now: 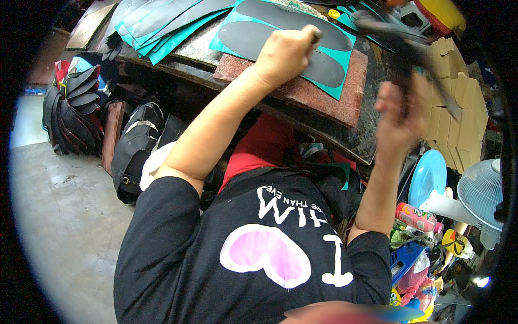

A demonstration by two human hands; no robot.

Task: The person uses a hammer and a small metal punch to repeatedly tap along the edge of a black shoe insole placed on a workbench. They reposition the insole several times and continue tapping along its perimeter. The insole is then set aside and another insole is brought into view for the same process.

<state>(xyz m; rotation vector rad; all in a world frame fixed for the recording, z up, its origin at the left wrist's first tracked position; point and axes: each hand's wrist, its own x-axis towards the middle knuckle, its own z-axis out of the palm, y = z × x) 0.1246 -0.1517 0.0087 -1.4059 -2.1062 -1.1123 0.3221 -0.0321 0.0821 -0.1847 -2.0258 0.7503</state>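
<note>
My left hand (288,53) is closed in a fist over a teal sheet (332,89) bearing dark grey, sole-shaped pieces (251,42). A small greyish end shows at the top of the fist; what it belongs to is hidden. Under the sheet lies a reddish-brown board (345,108) on the worktable. Off to the right, my right hand (402,110) is raised and smeared by motion. Its fingers are wrapped round a dark tool (407,56) with a long crosswise head, too blurred to name surely.
More teal sheets with dark sole shapes (167,27) fan out at the far left of the table. Folded tan cardboard (453,108) stands at the right, above a fan (480,189) and a pink bottle (415,216). Bundled dark pieces (75,108) stand on the floor at left.
</note>
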